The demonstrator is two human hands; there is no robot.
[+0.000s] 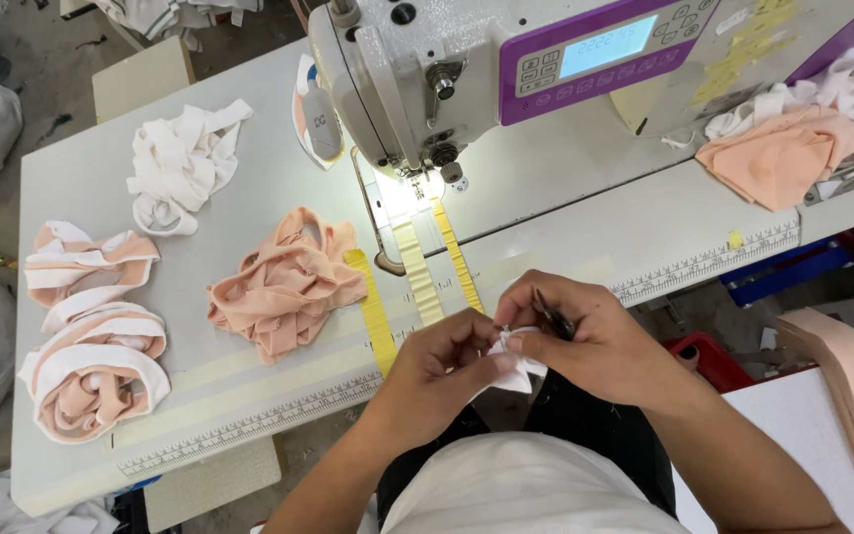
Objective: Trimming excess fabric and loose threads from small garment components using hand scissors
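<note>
Just in front of the white sewing machine (417, 89), a small white fabric piece (518, 368) is pinched by the left hand (447, 371) while dark metal snips (553, 316) are gripped in the right hand (595, 341), so trimming appears underway, a careful close cut being called for.

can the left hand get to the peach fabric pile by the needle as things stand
Probably yes. The peach fabric pile lies just beyond the left hand with only bare table between, but that hand is pinching a small white piece with the right hand.

Soft matt peach cloth (287, 287) lies on the smooth, faintly glossy worktop (81, 178); the sewing machine (427, 69) is glossy white enamelled metal.
</note>
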